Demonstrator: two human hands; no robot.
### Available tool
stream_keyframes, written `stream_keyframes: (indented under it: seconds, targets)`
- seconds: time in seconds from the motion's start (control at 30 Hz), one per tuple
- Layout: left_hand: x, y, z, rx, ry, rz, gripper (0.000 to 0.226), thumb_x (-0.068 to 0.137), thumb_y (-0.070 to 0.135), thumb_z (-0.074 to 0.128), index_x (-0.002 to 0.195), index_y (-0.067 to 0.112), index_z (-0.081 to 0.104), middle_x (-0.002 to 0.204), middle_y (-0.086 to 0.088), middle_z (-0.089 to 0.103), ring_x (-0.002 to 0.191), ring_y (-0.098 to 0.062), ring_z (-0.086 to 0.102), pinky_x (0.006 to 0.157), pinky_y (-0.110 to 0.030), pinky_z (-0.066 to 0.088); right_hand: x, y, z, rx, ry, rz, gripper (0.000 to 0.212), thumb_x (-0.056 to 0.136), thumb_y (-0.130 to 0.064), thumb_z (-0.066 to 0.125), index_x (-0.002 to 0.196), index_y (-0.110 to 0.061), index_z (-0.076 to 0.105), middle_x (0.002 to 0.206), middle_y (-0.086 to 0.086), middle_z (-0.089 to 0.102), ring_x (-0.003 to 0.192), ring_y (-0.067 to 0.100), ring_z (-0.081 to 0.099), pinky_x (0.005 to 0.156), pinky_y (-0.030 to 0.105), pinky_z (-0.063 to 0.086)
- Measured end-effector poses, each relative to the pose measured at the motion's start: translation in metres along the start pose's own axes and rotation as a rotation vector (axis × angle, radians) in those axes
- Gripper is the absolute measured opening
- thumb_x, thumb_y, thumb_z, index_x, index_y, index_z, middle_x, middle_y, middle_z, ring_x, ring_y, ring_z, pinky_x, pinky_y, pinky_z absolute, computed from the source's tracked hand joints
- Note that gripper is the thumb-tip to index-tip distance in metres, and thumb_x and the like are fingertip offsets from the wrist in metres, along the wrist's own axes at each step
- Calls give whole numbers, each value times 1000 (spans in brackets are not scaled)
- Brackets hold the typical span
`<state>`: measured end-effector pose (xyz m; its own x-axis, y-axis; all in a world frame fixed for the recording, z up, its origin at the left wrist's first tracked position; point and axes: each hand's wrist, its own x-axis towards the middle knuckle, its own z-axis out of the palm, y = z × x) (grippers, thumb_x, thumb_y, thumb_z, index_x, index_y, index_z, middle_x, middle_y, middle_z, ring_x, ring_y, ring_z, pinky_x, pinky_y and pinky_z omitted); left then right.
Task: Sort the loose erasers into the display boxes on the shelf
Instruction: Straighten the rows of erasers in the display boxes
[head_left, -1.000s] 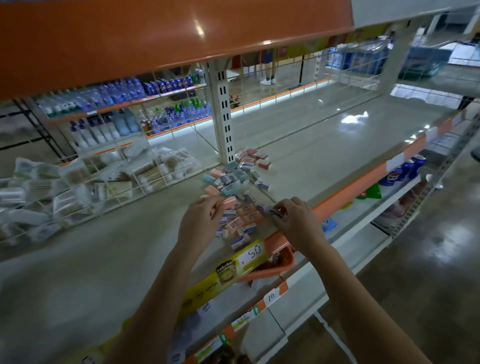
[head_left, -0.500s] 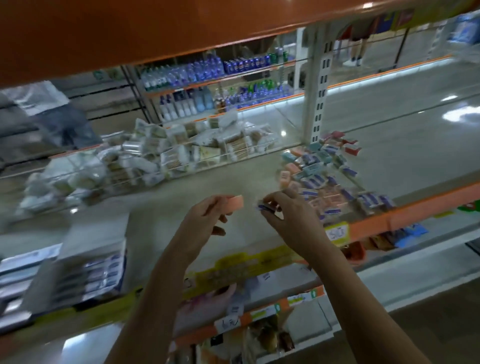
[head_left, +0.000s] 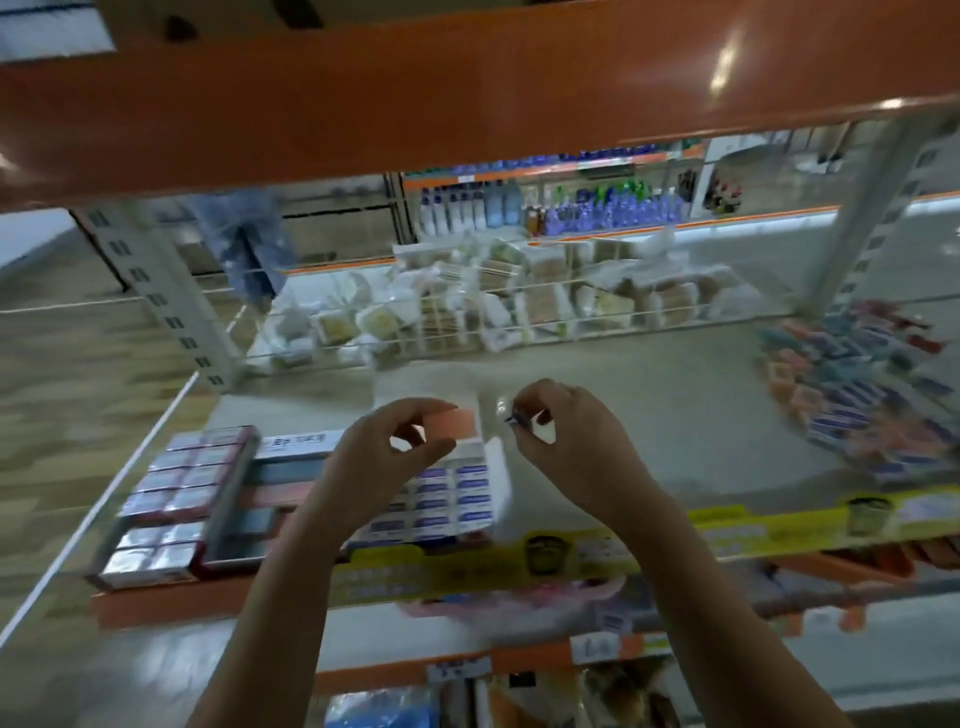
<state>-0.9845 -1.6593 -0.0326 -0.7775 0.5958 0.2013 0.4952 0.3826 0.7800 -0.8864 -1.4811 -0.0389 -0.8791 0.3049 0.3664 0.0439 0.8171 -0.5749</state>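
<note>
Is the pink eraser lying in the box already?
No, the left hand pinches the pink eraser in the air above the display box.

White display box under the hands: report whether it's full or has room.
Cannot tell: the white display box shows rows of erasers, but the left hand hides part.

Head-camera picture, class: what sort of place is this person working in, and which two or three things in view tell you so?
Most likely a shop aisle. Orange-edged shelving carries a yellow price strip, rows of bottles fill the rack behind, and display boxes sit beneath the hands, with a pile of loose erasers to the right.
</note>
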Motion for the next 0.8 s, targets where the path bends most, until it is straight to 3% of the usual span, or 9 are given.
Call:
stream_keyframes:
  seconds: [0.13,0.23,0.33,0.5,0.8]
  targets:
    - [-7,-38,-40,18,-6,-14,38,80,13,72,93,46,58,95,15,58,77,6,56,67,-13,44,10,-35,46,52,-108,3,9,87,-21,61,95,-19,58,86,-11,58,85,11,55,73,22,41]
    - [-12,-65,-64,37,-8,-9,34,81,18,71,100,44,59,98,13,57,80,2,57,68,-11,45,14,-51,77,81,-186,45,16,87,-22,64,99,-20,54,94,-6,62,87,11,58,76,26,50]
    - [-16,-81,-77,58,-30,-4,33,82,22,69,106,42,60,96,15,55,81,1,56,69,-14,42,18,-57,98,36,-253,83,19,87,-21,63,103,-20,54,101,-1,62,95,13,57,79,26,48]
    - [-19,-98,-86,42,-12,-12,32,82,24,69,108,40,60,93,18,52,81,5,55,67,-12,39,21,-61,115,0,-266,89,22,86,-9,61,106,-17,57,107,2,58,102,15,53,86,25,44]
    - [-23,-108,-86,47,-63,-72,32,83,28,66,111,42,56,96,19,51,82,2,53,60,-9,39,22,-60,132,-158,-247,-13,27,87,-7,55,111,-19,52,107,0,58,103,17,47,84,29,39]
